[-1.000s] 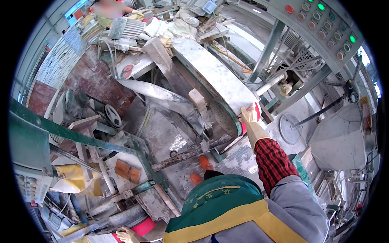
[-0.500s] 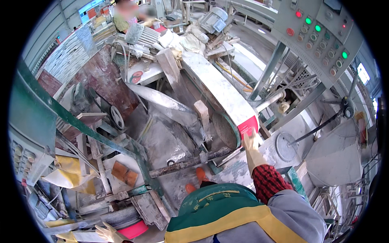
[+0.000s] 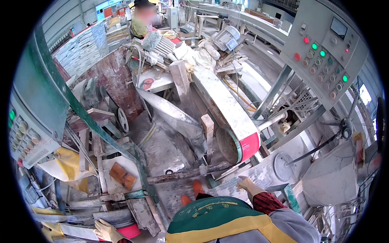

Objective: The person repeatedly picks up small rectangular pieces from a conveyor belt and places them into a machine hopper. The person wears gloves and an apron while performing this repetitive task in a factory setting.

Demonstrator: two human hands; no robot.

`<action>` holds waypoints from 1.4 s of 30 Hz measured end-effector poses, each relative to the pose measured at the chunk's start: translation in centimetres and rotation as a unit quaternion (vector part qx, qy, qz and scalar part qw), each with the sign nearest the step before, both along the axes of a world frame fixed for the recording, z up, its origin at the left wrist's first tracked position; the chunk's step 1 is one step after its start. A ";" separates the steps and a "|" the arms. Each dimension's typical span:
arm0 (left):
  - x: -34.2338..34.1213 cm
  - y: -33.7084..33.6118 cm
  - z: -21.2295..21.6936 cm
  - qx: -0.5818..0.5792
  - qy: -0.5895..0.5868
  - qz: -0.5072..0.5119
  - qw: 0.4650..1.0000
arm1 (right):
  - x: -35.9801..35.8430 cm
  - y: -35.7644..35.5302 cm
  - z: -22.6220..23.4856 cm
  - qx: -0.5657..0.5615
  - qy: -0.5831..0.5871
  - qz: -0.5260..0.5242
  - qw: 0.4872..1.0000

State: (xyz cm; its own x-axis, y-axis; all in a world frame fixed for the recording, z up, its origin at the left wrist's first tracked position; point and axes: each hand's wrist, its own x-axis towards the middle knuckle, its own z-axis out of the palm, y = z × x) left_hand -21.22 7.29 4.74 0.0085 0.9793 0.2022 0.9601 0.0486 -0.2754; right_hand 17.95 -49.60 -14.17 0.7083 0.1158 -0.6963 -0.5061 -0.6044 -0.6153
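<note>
My right hand (image 3: 248, 186), in a pale glove with a red-and-black checked cuff, hangs over the dusty floor. It is nearest to the bright red rounded end (image 3: 250, 146) of a long white-topped belt machine (image 3: 227, 99) and holds nothing that I can see. At the lower left, my left hand (image 3: 106, 231), in a matching glove, has its fingers apart. It lies on or just above a second machine, next to that machine's red rounded end (image 3: 129, 231). Whether it touches the surface I cannot tell.
Control panels with lit buttons stand at upper right (image 3: 322, 56) and far left (image 3: 30, 139). A green metal frame (image 3: 99, 135) crosses the left side. Electric motors (image 3: 227, 39) and cloths lie on the far machine end, where another person (image 3: 142, 24) works. A fan (image 3: 346, 127) stands right.
My right hand has come off the red end of the belt machine and drawn back toward my body. My left hand stays by the lower-left machine. The view has shifted a little.
</note>
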 end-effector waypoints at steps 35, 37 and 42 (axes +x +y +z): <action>1.4 -2.7 -1.9 0.173 0.032 -0.096 0.980 | 0.6 4.5 2.6 -0.050 -0.068 0.172 0.982; 1.5 -2.9 -1.8 0.174 0.031 -0.100 0.979 | 1.1 4.2 -0.5 -0.019 -0.034 0.146 0.989; 2.2 -3.1 -2.4 0.191 0.024 -0.118 0.974 | 0.8 4.3 -1.2 0.022 -0.013 0.115 0.993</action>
